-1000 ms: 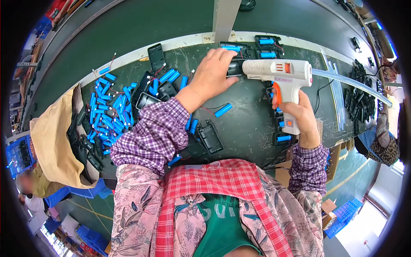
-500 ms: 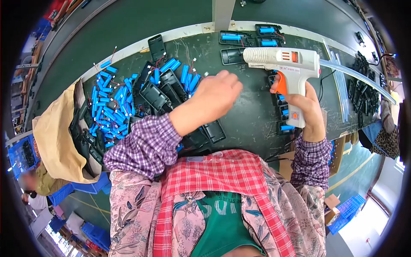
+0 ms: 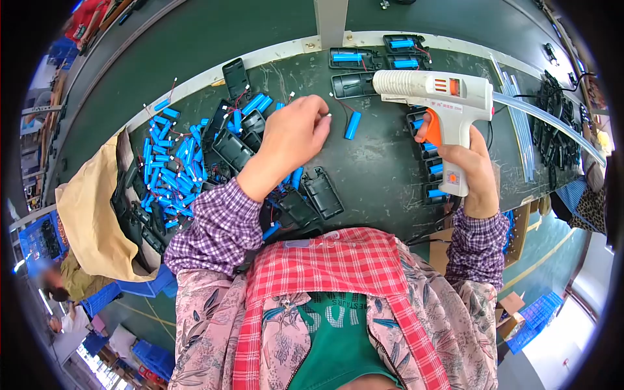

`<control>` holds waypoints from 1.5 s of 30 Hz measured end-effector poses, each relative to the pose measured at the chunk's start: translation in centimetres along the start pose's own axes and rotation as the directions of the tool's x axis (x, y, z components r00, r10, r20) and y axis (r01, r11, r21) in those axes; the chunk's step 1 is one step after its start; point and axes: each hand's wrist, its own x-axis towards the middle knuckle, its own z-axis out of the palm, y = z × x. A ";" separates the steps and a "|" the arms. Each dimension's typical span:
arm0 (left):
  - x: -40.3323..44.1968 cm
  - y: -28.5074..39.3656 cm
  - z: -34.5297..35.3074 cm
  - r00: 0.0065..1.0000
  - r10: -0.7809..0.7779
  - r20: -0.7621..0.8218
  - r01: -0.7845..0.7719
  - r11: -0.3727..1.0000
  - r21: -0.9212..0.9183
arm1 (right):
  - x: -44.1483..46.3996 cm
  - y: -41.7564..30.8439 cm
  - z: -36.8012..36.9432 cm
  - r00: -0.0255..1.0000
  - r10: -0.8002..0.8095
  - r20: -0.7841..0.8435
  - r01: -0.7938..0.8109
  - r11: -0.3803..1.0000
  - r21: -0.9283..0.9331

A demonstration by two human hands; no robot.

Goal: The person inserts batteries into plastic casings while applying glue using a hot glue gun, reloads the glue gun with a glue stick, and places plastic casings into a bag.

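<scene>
Nearest the body, a black case part (image 3: 323, 194) is seen on the dark bench (image 3: 383, 188), apart from both hands. Somewhat farther off, to the right, the glue gun (image 3: 416, 83) is gripped by its handle in the right hand (image 3: 473, 162), with the fingers wrapped round at the orange trigger (image 3: 431, 127); its nozzle end is pointed leftward. Level with that grip, to the left, the left hand (image 3: 289, 140) is held over the bench with its fingers curled; a small white piece (image 3: 329, 115) is seen at the fingertips, but whether it is pinched there cannot be told. Just to the right of those fingertips, the loose blue cell (image 3: 353, 125) is laid on the bench, untouched by either hand. Its long axis is directed away from the body, with the far end leaned slightly to the right, and from that end a thin wire (image 3: 342, 104) is trailed back to the left. The cell is thus placed between the two hands, with the left hand clearly nearer. Beyond it, the open black case (image 3: 351, 84) is set crosswise, its right end met in view by the gun's nozzle; contact cannot be judged. Farthest off, cases with blue cells (image 3: 346, 58) are lined along the bench edge.
</scene>
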 end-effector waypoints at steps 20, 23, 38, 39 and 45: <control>1.4 2.1 1.7 0.834 -0.123 0.538 0.441 0.735 -0.515 | -0.8 -0.4 -0.1 0.999 -0.040 0.013 0.039 0.999 0.023; 1.0 0.1 4.2 0.932 -0.147 0.331 0.211 0.963 -0.168 | -0.5 -0.4 -0.3 0.998 -0.049 0.028 0.048 0.999 0.018; 3.2 0.9 1.6 0.985 0.002 -0.174 -0.017 0.996 -0.082 | 0.8 -0.3 -1.7 0.998 -0.003 0.058 0.001 0.999 0.037; 3.7 0.6 2.2 0.984 -0.001 -0.180 -0.014 0.996 -0.083 | 1.0 -0.5 -1.7 0.998 0.002 0.064 -0.003 1.000 0.012; 5.6 -0.7 5.3 0.967 0.042 -0.251 -0.037 0.999 0.022 | 1.2 -1.1 -1.7 0.998 0.033 0.060 -0.032 0.999 -0.022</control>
